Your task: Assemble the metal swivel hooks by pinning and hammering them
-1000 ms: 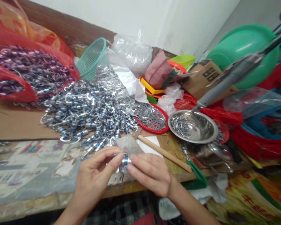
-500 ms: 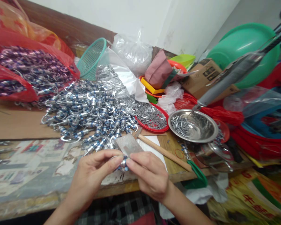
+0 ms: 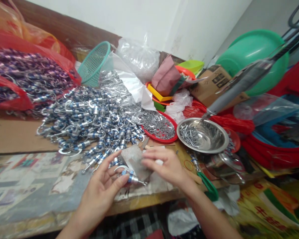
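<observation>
My left hand (image 3: 103, 191) pinches a small silver and blue metal clip (image 3: 129, 176) between thumb and fingers, just above the table's front edge. My right hand (image 3: 165, 166) has let go of the clip and hovers with spread fingers over a wooden stick (image 3: 195, 178) and beside a grey metal block (image 3: 136, 161). A large heap of the same blue and silver clips (image 3: 89, 122) lies behind my hands.
A red plate of small metal parts (image 3: 159, 125) and a steel bowl of screws (image 3: 201, 134) stand to the right. A red bag of purple clips (image 3: 27, 79), a teal basket (image 3: 94, 63), plastic bags, a cardboard box (image 3: 218, 84) and green basins crowd the back.
My right hand released the clip and moved up and right over the wooden stick. The left hand keeps the clip and has dropped slightly toward the table edge.
</observation>
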A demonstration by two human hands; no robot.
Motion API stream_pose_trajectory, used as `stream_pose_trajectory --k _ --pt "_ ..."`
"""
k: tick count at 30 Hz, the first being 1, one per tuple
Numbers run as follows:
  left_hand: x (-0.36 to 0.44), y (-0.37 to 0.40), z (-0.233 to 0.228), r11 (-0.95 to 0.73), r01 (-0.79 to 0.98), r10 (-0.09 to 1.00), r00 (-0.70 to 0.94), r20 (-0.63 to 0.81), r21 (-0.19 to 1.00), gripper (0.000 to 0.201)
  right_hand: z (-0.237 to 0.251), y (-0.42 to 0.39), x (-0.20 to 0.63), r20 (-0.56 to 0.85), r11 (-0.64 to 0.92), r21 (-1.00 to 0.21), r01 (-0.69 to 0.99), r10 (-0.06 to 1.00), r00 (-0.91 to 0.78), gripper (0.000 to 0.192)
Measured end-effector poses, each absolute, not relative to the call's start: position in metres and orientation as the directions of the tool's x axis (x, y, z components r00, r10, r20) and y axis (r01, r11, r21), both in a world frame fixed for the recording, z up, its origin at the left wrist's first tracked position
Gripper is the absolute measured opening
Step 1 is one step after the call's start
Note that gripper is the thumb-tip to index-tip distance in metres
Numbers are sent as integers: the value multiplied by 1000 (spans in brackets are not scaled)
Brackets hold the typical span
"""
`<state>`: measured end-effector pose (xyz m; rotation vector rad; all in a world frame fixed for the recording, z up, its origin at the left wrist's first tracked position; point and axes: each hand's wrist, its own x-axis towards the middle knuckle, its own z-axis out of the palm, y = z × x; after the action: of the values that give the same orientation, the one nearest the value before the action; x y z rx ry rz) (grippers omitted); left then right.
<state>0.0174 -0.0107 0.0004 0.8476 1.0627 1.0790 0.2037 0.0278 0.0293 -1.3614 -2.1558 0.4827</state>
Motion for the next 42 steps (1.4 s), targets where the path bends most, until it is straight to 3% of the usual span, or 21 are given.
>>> stream_pose_trajectory --k 2,3,6,11,17,22,25,27,29,31,37,42 --pt "17 -7 1 295 -275 953 149 -263 915 73 26 66 224 205 167 -204 965 971 -125 25" --pt "16 -5 2 307 -279 949 168 -268 910 75 23 84 233 180 94 -136 986 981 -68 27" --pt "14 0 4 351 -279 927 239 -290 894 77 14 126 250 95 8 -19 1000 995 -7 32" --pt "12 5 3 420 -247 881 342 -327 873 81 8 146 248 -7 17 74 997 1000 -16 39" --pt "10 10 0 465 -277 858 375 -351 841 85 11 153 262 -29 57 -1 998 998 -57 42" --pt "9 13 -4 456 -297 869 353 -347 839 87 17 126 254 67 144 -186 972 989 -134 20" --pt "9 13 -7 451 -308 872 353 -340 838 86 15 78 222 186 317 -320 893 945 -269 17" --pt "9 12 -7 444 -321 877 349 -331 837 84 10 46 200 463 634 -446 632 768 -443 17" --pt "9 11 -6 436 -338 881 351 -318 834 81 6 23 184 598 775 -382 503 623 -504 21" --pt "10 10 -5 429 -355 883 357 -304 830 80 5 10 175 615 803 -306 511 576 -538 23" --pt "10 11 -6 426 -374 888 346 -302 824 74 9 -13 169 490 675 -200 710 697 -524 29" --pt "8 10 -9 433 -336 880 357 -313 836 65 2 -19 176 495 668 -341 662 726 -477 28"
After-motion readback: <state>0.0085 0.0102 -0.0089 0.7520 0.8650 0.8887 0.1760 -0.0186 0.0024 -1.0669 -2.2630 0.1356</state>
